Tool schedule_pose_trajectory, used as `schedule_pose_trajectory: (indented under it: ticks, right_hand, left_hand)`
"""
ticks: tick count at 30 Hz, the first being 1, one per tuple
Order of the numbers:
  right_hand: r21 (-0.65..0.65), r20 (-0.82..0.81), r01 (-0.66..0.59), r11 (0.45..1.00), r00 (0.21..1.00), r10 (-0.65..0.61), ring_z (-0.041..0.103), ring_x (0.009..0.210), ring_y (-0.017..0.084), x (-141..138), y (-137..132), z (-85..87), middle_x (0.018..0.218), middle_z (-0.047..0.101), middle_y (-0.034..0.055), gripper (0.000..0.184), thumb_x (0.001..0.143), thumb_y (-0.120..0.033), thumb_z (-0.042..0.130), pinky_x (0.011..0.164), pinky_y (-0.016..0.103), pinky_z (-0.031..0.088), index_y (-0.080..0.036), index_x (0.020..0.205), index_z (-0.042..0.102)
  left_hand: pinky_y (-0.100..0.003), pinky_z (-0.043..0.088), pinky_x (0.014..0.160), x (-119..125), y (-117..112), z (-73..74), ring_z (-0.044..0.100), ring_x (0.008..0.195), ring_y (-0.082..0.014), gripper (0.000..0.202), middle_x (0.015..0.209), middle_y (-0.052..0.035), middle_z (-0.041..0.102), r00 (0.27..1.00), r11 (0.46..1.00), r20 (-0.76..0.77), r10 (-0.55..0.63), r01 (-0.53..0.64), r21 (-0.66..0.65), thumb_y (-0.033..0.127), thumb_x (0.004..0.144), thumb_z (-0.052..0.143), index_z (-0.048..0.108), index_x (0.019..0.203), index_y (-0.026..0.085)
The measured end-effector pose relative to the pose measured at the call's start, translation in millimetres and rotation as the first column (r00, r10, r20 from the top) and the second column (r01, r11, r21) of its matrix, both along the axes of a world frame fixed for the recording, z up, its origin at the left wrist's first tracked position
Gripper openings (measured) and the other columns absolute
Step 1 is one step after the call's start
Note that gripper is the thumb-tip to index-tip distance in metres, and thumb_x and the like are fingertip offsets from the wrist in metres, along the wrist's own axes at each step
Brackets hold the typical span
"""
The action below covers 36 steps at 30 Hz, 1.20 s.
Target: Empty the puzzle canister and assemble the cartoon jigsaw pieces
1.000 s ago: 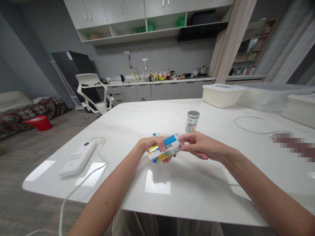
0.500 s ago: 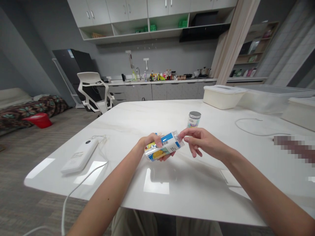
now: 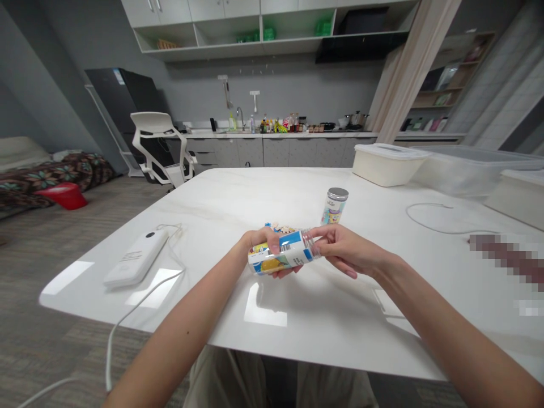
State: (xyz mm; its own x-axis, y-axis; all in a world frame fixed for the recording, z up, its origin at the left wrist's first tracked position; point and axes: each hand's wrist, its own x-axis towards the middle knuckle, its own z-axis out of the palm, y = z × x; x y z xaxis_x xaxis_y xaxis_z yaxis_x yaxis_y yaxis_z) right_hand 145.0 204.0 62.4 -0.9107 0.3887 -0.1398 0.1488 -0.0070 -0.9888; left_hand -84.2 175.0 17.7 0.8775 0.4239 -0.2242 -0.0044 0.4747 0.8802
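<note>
My left hand (image 3: 262, 242) is wrapped round a clear plastic jar (image 3: 283, 258) with a blue, white and yellow label, held on its side just above the white table (image 3: 323, 306). The jar's open threaded mouth points right. My right hand (image 3: 346, 249) has its fingers closed at that mouth, touching the rim. Whether they hold anything small I cannot make out. A second small jar (image 3: 334, 207) with a grey lid stands upright on the table just beyond my right hand. Some small colourful pieces (image 3: 278, 229) lie behind the held jar.
A white power bank (image 3: 136, 264) with a cable (image 3: 127, 323) lies at the table's left. Another white cable (image 3: 429, 218) loops at the right. White and clear lidded bins (image 3: 389, 163) stand at the far right. A white chair (image 3: 159, 146) and kitchen counter (image 3: 280, 136) lie beyond.
My right hand opened its fingers beside the jar's mouth half a second ago and has now closed on the mouth again. The jar has tipped closer to level.
</note>
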Motion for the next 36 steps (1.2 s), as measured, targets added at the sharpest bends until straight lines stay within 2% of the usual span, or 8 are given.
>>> schedule_pose_trajectory:
  ticks: [6,12,16,19,24,28,30,36]
  right_hand:
    - [0.089,0.042,-0.042,0.995,0.998,0.039,0.046,0.029,0.004,-1.5,-3.2,-1.3,0.053,0.065,-0.0015,0.037,0.083,-0.029,0.068,0.034,0.016,0.027,-0.014,0.116,0.07]
    - [0.161,0.048,0.01,0.987,0.999,-0.018,0.047,0.03,0.005,-2.1,-8.3,3.4,0.068,0.073,0.005,0.032,0.076,-0.033,0.074,0.03,0.018,0.027,-0.013,0.1,0.076]
    - [0.188,0.022,0.054,0.981,0.998,-0.059,0.046,0.029,0.005,-1.9,-9.1,4.3,0.057,0.068,0.001,0.033,0.075,-0.032,0.075,0.03,0.018,0.028,-0.012,0.101,0.076]
    - [0.199,-0.018,0.092,0.976,0.996,-0.09,0.047,0.029,0.006,-2.2,-7.8,1.8,0.057,0.067,0.0001,0.034,0.076,-0.031,0.074,0.03,0.018,0.03,-0.013,0.105,0.075]
    - [0.206,-0.017,0.075,0.976,0.997,-0.073,0.051,0.031,0.006,-2.7,-6.8,0.8,0.066,0.071,0.0029,0.025,0.077,-0.037,0.073,0.032,0.019,0.035,-0.013,0.086,0.076]
    - [0.227,0.022,0.037,0.973,0.999,-0.043,0.051,0.031,0.008,-1.6,-8.2,3.6,0.047,0.059,-0.0032,0.025,0.079,-0.039,0.072,0.035,0.019,0.038,-0.014,0.081,0.073]
    - [0.251,0.024,0.03,0.967,0.999,-0.037,0.051,0.032,0.008,-0.9,-8.9,4.7,0.044,0.057,-0.0046,0.024,0.081,-0.039,0.07,0.037,0.018,0.039,-0.014,0.08,0.072]
    - [0.291,-0.007,0.141,0.946,0.989,-0.146,0.055,0.034,0.008,-1.9,-9.8,5.0,0.057,0.064,-0.0021,0.021,0.078,-0.035,0.07,0.036,0.018,0.041,-0.015,0.082,0.067]
  left_hand:
    - [-0.029,0.046,0.04,1.3,0.4,4.5,0.063,0.052,-0.0246,0.057,0.067,-0.014,0.071,0.996,0.997,-0.059,-0.07,0.072,0.024,0.019,0.038,0.052,0.07,0.09,0.004]
    - [-0.03,0.048,0.04,1.7,0.3,3.3,0.063,0.052,-0.0247,0.055,0.071,-0.0127,0.072,0.998,0.999,-0.048,-0.047,0.048,0.021,0.017,0.036,0.052,0.07,0.087,0.007]
    - [-0.03,0.048,0.04,2.2,-1.6,3.4,0.063,0.052,-0.0246,0.056,0.073,-0.0135,0.072,0.999,1.0,-0.036,-0.02,0.02,-0.001,0.017,0.037,0.053,0.07,0.089,0.006]
    - [-0.028,0.046,0.039,1.9,-1.9,3.9,0.062,0.052,-0.024,0.055,0.069,-0.0135,0.071,0.999,1.0,-0.026,-0.021,0.021,0.011,0.019,0.037,0.053,0.07,0.088,0.005]
    - [-0.028,0.046,0.039,2.4,-1.5,4.7,0.062,0.052,-0.0238,0.053,0.068,-0.0127,0.071,0.999,0.999,-0.021,-0.039,0.04,0.036,0.02,0.039,0.053,0.07,0.088,0.005]
    - [-0.028,0.045,0.038,5.2,-2.6,8.1,0.062,0.052,-0.0231,0.054,0.069,-0.0111,0.071,0.999,0.999,-0.028,-0.021,0.023,0.048,0.019,0.037,0.051,0.071,0.086,0.006]
    - [-0.028,0.046,0.039,5.7,-3.3,10.0,0.062,0.052,-0.0233,0.054,0.068,-0.011,0.071,0.999,0.998,-0.044,-0.024,0.026,0.055,0.018,0.036,0.051,0.071,0.085,0.006]
    - [-0.03,0.048,0.044,0.3,-3.5,12.7,0.066,0.058,-0.0263,0.061,0.072,-0.013,0.073,0.995,0.996,-0.102,0.02,-0.011,0.088,0.02,0.039,0.052,0.067,0.096,0.006]
